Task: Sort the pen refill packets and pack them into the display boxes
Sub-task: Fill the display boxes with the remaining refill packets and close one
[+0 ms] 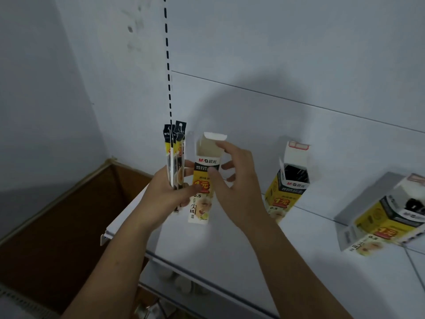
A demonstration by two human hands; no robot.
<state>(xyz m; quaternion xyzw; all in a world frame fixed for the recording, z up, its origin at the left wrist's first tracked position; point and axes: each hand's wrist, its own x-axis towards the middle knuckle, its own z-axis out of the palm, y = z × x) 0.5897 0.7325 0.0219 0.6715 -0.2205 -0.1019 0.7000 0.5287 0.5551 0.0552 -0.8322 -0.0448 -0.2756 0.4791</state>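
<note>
Black-and-yellow plastic refill packets [174, 146] are gripped by the left hand [166, 194], an open yellow-and-white cardboard box [208, 161] pinched by the right hand [234, 178].

Black tops, yellow-white bodies on refill packets [175, 157]; display box [203, 192] white w/ black band, yellow panel, red print. 8 o'clock: carton [57, 226] plain brown. Greyish-white shelf [253, 240].
</note>
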